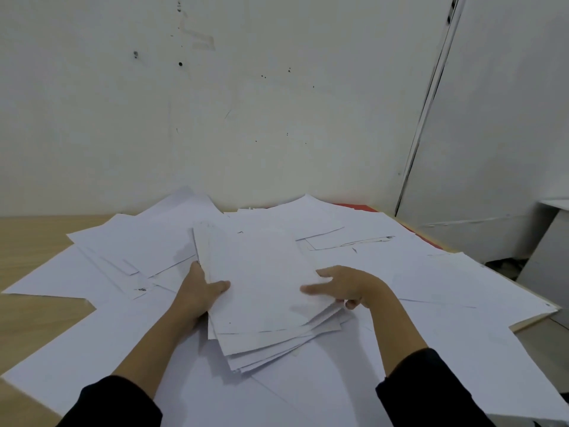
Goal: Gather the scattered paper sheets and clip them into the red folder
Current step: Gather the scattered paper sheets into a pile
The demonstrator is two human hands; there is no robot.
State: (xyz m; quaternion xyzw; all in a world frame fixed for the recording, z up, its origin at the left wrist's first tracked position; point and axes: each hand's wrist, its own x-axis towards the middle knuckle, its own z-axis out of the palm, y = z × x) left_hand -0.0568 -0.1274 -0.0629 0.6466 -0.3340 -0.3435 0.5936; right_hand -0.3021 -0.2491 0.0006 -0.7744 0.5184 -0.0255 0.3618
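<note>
A loose stack of white paper sheets (261,291) is raised a little above the table in front of me, its lower edges fanned out. My left hand (197,291) grips its left edge, thumb on top. My right hand (348,288) holds its right edge, thumb and forefinger on top and the other fingers curled underneath. Many more scattered white sheets (129,248) cover the table all around. Only a thin strip of the red folder (354,206) shows at the far edge, under the sheets.
The wooden table (27,238) stands against a white wall (246,103). Its right edge (523,325) runs diagonally, with sheets hanging over it. A grey cabinet (492,134) and a low white unit (551,251) stand to the right.
</note>
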